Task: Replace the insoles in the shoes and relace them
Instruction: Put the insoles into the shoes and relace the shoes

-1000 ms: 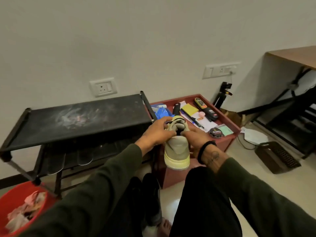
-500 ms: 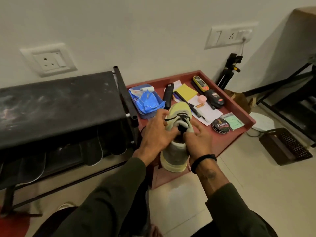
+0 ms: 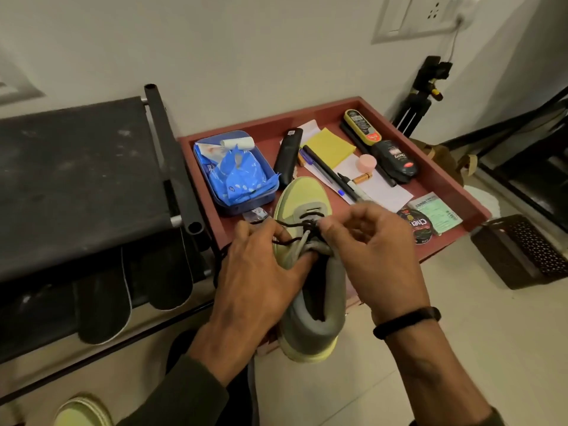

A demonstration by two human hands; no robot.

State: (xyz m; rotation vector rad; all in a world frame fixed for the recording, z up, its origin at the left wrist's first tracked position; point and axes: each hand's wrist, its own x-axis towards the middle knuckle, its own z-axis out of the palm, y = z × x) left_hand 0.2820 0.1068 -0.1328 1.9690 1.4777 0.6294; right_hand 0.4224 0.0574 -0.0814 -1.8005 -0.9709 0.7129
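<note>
Relacing is under way on one yellow-green sneaker (image 3: 302, 207), held with its toe resting over the near edge of the red tray (image 3: 436, 167) and its heel toward the person. The left hand (image 3: 258, 281) grips the shoe's side, fingers curled over a run of black lace (image 3: 295, 225); the right hand (image 3: 373, 250) pinches the lace close to the lowest eyelets, a narrow fingertip grip. Only the first rows appear threaded — most eyelets up the tongue look unlaced, so the step is judged early. Whether an insole sits inside cannot be told; the opening is dark. Two dark insoles (image 3: 106, 305) hang on the rack's lower shelf (image 3: 37, 318), and a second sneaker (image 3: 81, 412) lies on the floor at the lower left. Recommended practice: draw both lace ends to equal length before crossing, keep the tongue centred, feed each tip cleanly through its eyelet — and steady the shoe against the tray so tension stays even.
</note>
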